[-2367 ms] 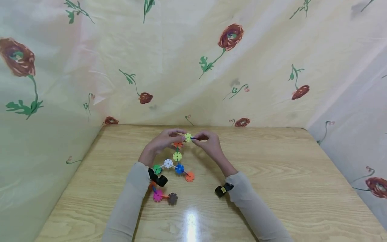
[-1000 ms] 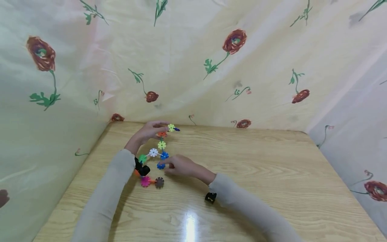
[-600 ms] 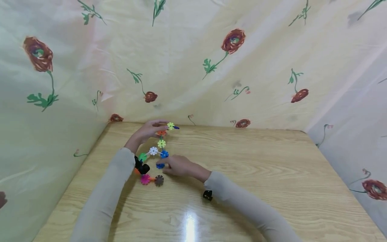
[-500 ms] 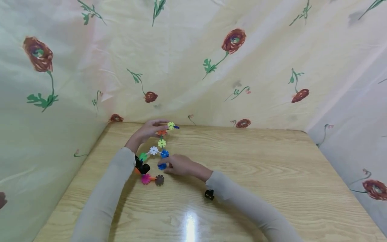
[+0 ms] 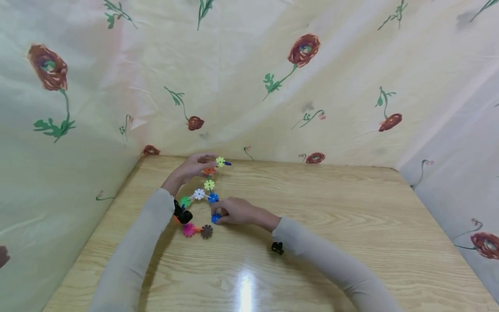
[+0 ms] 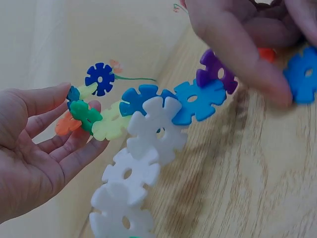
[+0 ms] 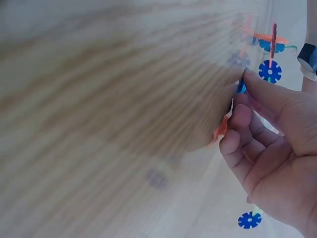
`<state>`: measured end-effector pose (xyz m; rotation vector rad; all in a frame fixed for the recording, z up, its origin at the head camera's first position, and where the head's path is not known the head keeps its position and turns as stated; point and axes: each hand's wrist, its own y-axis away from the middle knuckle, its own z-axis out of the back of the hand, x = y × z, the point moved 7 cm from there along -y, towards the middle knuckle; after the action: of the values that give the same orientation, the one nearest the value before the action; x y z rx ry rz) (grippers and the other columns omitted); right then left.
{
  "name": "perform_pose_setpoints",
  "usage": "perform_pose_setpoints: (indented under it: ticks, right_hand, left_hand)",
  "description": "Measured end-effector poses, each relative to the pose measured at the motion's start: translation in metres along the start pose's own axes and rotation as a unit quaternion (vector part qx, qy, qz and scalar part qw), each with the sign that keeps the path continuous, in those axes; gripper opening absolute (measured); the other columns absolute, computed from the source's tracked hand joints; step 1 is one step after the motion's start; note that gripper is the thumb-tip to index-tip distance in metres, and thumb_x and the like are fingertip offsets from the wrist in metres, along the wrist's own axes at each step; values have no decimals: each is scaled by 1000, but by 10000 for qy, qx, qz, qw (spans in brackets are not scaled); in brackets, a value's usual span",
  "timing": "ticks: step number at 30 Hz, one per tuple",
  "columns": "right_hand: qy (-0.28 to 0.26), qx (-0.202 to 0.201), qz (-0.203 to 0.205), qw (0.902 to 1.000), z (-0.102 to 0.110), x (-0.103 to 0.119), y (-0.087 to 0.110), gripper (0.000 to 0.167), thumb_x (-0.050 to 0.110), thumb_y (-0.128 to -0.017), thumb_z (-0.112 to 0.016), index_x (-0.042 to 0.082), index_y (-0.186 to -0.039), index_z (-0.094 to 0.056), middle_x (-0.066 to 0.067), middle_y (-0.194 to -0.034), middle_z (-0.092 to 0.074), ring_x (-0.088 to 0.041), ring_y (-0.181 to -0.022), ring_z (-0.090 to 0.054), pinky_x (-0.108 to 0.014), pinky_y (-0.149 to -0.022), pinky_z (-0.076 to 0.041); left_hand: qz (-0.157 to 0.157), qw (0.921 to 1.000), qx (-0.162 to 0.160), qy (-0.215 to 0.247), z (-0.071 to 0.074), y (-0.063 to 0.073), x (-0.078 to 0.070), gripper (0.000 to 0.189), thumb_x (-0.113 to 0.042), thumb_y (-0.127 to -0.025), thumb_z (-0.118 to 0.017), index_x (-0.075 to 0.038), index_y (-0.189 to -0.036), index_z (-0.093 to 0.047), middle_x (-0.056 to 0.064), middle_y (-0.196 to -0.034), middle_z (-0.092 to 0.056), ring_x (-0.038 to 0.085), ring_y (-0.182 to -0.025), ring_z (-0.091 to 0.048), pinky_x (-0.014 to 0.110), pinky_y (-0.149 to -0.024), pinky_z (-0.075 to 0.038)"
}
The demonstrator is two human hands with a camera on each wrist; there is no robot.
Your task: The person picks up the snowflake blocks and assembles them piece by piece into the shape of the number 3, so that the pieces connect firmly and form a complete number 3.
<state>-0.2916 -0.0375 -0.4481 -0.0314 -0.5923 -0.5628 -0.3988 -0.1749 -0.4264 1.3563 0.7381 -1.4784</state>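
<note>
A bent chain of slotted plastic snowflake discs (image 5: 199, 193) runs across the table, in several colours. My left hand (image 5: 193, 167) grips its far end, thumb and fingers around orange, green and yellow-green discs (image 6: 84, 116). A dark blue disc (image 6: 100, 79) stands out beyond that grip. Lower down, my right hand (image 5: 239, 211) pinches a blue disc (image 5: 216, 218) between thumb and fingers, close to the table. Purple (image 6: 218, 72) and orange discs sit next to those fingers in the left wrist view; the right hand hides most of the orange one.
Nearer me lie a magenta disc (image 5: 189, 230) and a dark grey disc (image 5: 206, 232), joined by an orange one. My left sleeve and the black wrist camera (image 5: 183, 213) cover part of the chain. A flowered cloth (image 5: 249, 86) stands behind the wooden table (image 5: 331, 208).
My right hand has left the chain's far end and come down to its near side, with a blue disc in its fingers; lately it shifted slightly right. My left hand keeps its grip.
</note>
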Motion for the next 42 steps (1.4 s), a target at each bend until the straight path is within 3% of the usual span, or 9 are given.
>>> perform_pose_setpoints:
  ticks: [5, 11, 18, 26, 33, 42]
  right_hand:
    - [-162, 43, -14, 9999, 2, -6, 8, 20, 20, -94, -76, 13, -111, -70, 6, -72, -57, -2, -62, -46, -15, -57, -37]
    - [-186, -44, -248, 9995, 8, -22, 18, 17, 22, -92, -78, 15, -107, -71, 7, -80, -59, -4, -69, -49, -18, -61, -41]
    - [-407, -111, -464, 9980, 20, -44, 31, 18, 20, -91, -79, 15, -106, -71, 5, -80, -60, -6, -70, -51, -20, -62, -43]
    - [-664, -228, -776, 9945, 34, -65, 47, 17, 13, -87, -82, 14, -99, -70, 2, -80, -60, -9, -72, -52, -22, -64, -45]
    - [-1098, -540, -833, 9890, 46, -73, 63, 18, 2, -84, -81, 8, -90, -66, -3, -86, -63, -12, -79, -55, -23, -70, -49]
    - [-1419, -1339, -921, 9764, 72, -89, 76, 11, 1, -87, -78, 7, -94, -71, -7, -89, -69, -14, -79, -59, -26, -72, -52]
  left_hand:
    - [16, 10000, 66, -6, -1, 0, 5, 51, -24, -105, -58, -7, -151, -44, 22, -152, -46, 41, -138, -48, 54, -104, -53]
    - [76, 9999, 81, 30, -4, -3, 11, 49, -22, -105, -58, -8, -150, -45, 25, -144, -51, 40, -128, -55, 51, -99, -57]
    - [97, 9995, 30, 300, -11, -5, 14, 46, -20, -106, -57, -8, -149, -44, 24, -140, -54, 38, -125, -59, 46, -95, -59]
    - [60, 9986, 74, 520, -22, -6, 13, 52, -21, -105, -58, -9, -153, -39, 27, -142, -53, 37, -123, -60, 52, -99, -57]
    - [-67, 9969, 79, 775, -35, -9, 8, 52, -21, -105, -59, -10, -152, -40, 28, -142, -51, 41, -127, -57, 55, -101, -55]
    - [-214, 9959, -234, 853, -52, -18, 8, 47, -22, -104, -58, -11, -149, -48, 29, -138, -55, 38, -117, -63, 43, -89, -61]
